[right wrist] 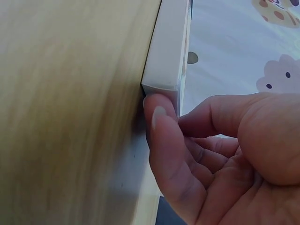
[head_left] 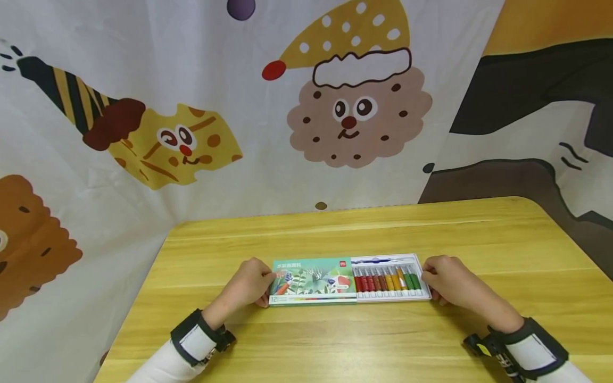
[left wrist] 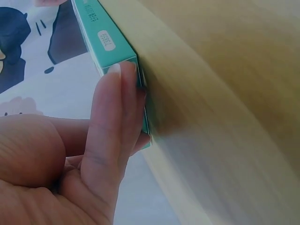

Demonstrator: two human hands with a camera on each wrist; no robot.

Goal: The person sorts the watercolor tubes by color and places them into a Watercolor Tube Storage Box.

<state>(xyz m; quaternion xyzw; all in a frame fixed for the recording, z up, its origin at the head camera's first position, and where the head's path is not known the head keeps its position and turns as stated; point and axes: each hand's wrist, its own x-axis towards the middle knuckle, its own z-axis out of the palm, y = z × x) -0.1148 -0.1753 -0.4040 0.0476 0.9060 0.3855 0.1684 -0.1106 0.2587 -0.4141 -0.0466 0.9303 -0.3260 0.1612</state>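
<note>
1. Head view shows two white sleeves with black wrist bands nearest the camera, low over the wooden table (head_left: 306,346).
2. A bit further in, the paint box lies flat on the table, in the middle of it. The left hand (head_left: 249,283) is at the left end of the box and the right hand (head_left: 447,281) is at its right end.
3. The box has two parts. The green sleeve (head_left: 313,282) with leaf pictures covers the left half. The white tray (head_left: 426,297) sticks out of the sleeve to the right.
4. Inside the tray is a row of small paint tubes (head_left: 387,280), side by side. They are red, brown, orange, yellow and green. A thin blue brush (head_left: 378,261) lies behind the tubes, along the far side of the tray.
5. Left wrist view shows the left hand's fingers (left wrist: 117,108) curled around the end of the green sleeve (left wrist: 101,40), pressing on its corner. The hand grips the sleeve.
6. Right wrist view shows the right hand's fingers (right wrist: 159,122) bent, with a fingertip touching the end of the white tray (right wrist: 166,51). The thumb is curled near it. The hand grips the tray end.
7. Behind the table, well past the box, hangs a white curtain (head_left: 215,175) with cartoon cookie faces in party hats. To the right of it is a dark and orange part of the cloth (head_left: 536,90).
</note>
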